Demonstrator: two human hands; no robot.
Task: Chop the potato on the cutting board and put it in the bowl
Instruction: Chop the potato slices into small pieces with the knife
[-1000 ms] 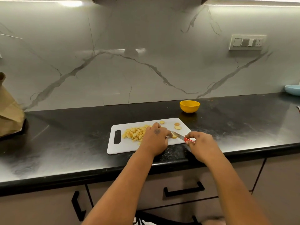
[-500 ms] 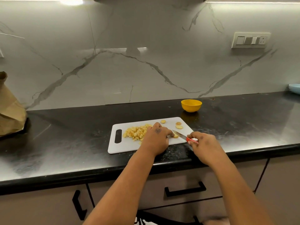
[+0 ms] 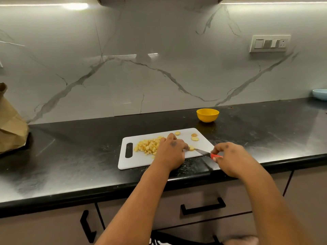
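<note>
Knife in right hand — blade points left toward potato slice.

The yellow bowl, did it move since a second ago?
No. The yellow bowl sits at the same spot behind the far right corner of the cutting board, near the wall. Only the camera shifted a little.
</note>
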